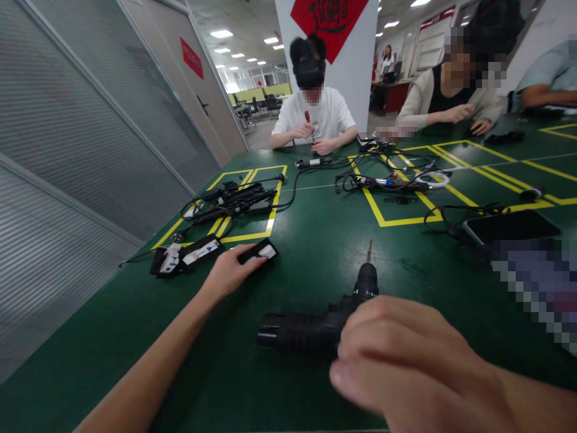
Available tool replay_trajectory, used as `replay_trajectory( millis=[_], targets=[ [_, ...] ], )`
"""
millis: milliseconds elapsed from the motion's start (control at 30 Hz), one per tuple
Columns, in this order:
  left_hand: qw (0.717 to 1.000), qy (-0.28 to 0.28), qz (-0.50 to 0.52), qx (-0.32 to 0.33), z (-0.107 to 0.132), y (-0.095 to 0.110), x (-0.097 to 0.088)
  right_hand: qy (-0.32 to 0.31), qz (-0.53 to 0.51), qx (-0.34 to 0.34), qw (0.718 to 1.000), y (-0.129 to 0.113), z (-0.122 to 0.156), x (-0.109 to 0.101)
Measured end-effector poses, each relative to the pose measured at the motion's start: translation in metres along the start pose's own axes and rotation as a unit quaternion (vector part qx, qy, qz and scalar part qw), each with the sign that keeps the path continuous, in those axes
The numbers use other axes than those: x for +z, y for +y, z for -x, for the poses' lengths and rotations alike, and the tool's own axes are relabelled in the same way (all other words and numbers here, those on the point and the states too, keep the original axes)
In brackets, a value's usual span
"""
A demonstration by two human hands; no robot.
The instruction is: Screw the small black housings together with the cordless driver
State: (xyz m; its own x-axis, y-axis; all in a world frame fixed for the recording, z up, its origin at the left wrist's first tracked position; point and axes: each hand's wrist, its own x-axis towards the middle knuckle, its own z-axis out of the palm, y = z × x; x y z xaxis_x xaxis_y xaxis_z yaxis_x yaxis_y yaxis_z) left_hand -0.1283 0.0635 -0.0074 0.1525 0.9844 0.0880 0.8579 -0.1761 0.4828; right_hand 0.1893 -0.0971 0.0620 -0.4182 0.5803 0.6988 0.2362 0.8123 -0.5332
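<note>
My left hand reaches over the green table and is closed around one end of a small black case with a white part on top, the thumb lying along its near side. Just left of it lie two similar black pieces with white faces, a long one and a wider one. A black cordless drill lies on its side, handle to the left, its thin bit pointing away from me. My right hand is large in the foreground, fingers curled over the rear of the drill body; the fingertips are partly hidden.
Yellow tape marks squares on the table. Black cables and adapters are heaped at the far left, with more cables at centre right. A dark phone-like slab lies right. Co-workers sit opposite, one holding a screwdriver.
</note>
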Motion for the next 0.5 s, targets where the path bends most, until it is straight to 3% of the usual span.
replay_trajectory(
  millis=[133,267,400,500],
  targets=[
    [0.987,-0.037,0.045,0.149,-0.061,0.037,0.040,0.007,0.146,-0.035,0.989,0.053,0.010,0.001],
    [0.969,-0.070,0.072,0.226,-0.108,0.063,0.070,0.041,0.188,-0.026,0.981,0.097,0.033,-0.004],
    [0.951,-0.126,0.083,0.270,-0.126,0.073,0.075,0.089,0.165,0.053,0.981,0.108,0.041,-0.011],
    [0.947,-0.152,0.077,0.271,-0.128,0.073,0.072,0.107,0.153,0.073,0.980,0.107,0.040,-0.014]
  ],
)
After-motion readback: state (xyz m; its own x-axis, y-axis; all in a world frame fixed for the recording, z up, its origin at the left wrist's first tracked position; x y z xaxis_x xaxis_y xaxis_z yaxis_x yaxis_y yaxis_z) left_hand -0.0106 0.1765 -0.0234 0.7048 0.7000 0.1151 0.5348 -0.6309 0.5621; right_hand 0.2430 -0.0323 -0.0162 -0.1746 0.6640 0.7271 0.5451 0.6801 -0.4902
